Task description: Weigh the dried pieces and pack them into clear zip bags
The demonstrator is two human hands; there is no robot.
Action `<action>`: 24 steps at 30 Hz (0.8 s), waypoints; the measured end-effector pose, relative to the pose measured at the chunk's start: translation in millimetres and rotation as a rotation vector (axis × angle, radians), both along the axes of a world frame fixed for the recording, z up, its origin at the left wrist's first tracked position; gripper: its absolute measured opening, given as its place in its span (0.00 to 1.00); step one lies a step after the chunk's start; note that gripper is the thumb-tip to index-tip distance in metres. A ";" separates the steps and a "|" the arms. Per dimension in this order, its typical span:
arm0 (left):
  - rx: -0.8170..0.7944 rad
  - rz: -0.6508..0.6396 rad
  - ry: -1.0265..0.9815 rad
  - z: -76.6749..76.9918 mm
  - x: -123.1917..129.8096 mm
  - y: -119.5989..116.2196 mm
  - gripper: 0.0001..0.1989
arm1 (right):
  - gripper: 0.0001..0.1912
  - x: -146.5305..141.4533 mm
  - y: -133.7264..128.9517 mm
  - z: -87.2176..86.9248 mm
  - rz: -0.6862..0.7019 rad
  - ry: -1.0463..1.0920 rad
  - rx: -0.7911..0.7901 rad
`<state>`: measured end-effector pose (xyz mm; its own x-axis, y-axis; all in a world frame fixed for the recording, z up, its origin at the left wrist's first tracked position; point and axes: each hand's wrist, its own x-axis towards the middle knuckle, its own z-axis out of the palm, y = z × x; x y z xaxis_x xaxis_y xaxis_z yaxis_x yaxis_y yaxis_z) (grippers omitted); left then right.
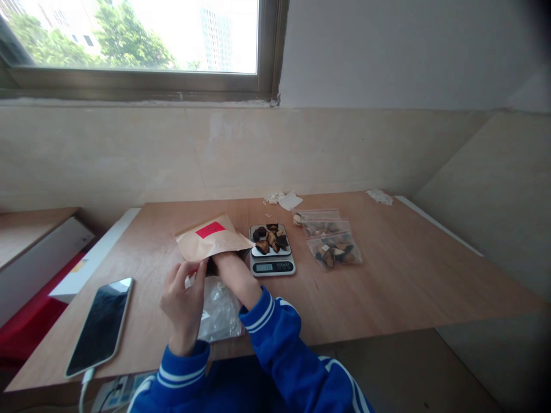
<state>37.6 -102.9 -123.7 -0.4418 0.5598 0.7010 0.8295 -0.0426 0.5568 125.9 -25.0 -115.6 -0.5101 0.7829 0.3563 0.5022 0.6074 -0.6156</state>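
My left hand pinches the near edge of a brown paper bag that bears a red label. Inside the bag's mouth is my right hand; its fingers are hidden, and only the wrist and back of the hand show. Just right of the bag stands a small digital kitchen scale, with several dark dried slices, perhaps mushrooms, on its plate. Below my hands lies a clear plastic bag, partly covered by my left hand and right forearm.
Zip bags holding similar dried slices lie right of the scale. A phone on a white cable lies at the left. Crumpled white paper sits at the table's back, below the window.
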 end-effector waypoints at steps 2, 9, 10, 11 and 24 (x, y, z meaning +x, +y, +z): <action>-0.009 -0.004 -0.002 2.1 -1.3 0.8 0.13 | 0.20 15.6 -14.7 1.0 0.000 -0.031 -0.055; -0.046 0.009 -0.025 13.2 -6.6 6.2 0.14 | 0.13 97.7 -37.4 -8.3 -0.255 0.492 0.040; -0.050 0.010 -0.034 14.7 -7.3 7.2 0.14 | 0.12 112.9 -29.6 -15.1 -0.349 0.523 0.049; -0.053 0.009 -0.040 15.9 -7.9 8.1 0.14 | 0.11 127.5 -18.3 -22.5 -0.413 0.558 0.038; -0.062 -0.030 -0.066 15.4 -7.9 6.2 0.13 | 0.07 159.2 125.0 -51.8 -0.188 0.320 -0.106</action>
